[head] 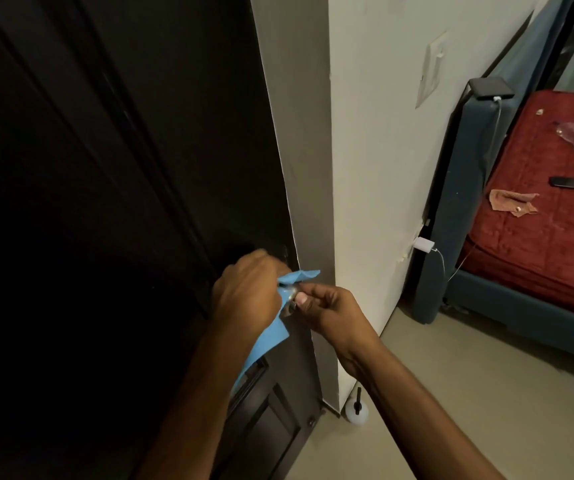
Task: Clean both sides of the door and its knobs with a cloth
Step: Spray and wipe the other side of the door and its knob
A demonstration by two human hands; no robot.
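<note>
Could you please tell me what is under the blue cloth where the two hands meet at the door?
A shiny metal knob peeks out beneath the blue cloth, which the left hand holds against it. The right hand pinches it too. Most of the knob is covered.

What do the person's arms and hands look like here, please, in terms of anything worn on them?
Both arms are bare right down to the bottom edge of the picture: no sleeves show. The left hand and right hand wear no gloves, and no watch, bracelet or ring can be seen. A short, pale thumbnail shows on the right hand.
</note>
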